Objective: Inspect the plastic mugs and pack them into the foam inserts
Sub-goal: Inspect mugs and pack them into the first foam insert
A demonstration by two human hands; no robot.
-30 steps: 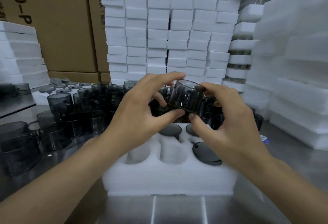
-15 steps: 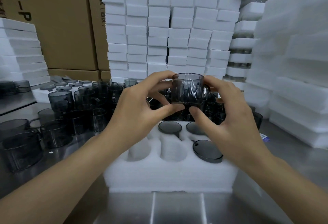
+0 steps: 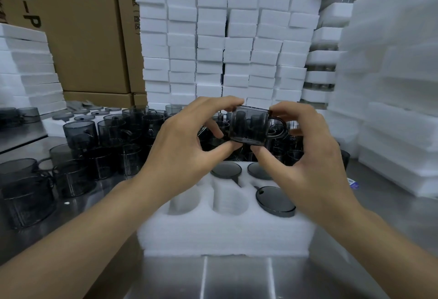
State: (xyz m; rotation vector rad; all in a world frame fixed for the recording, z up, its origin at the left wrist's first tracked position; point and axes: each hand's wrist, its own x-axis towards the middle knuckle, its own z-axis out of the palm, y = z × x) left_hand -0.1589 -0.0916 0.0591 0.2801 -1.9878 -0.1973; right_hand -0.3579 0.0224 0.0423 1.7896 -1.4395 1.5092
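Grey mug (image 3: pixel 248 128); carton (image 3: pixel 83 38) lbl "4.0-P"

Diffuse, cool light fills the scene with faint, soft shadows, pale glare streaks lie on the steel tabletop (image 3: pixel 237 279), the dark mug (image 3: pixel 248 128) at centre is sharp, while the foam stacks (image 3: pixel 391 61) at the right edge wash out and smear and wide-angle distortion bows the cartons (image 3: pixel 83 38) at left.
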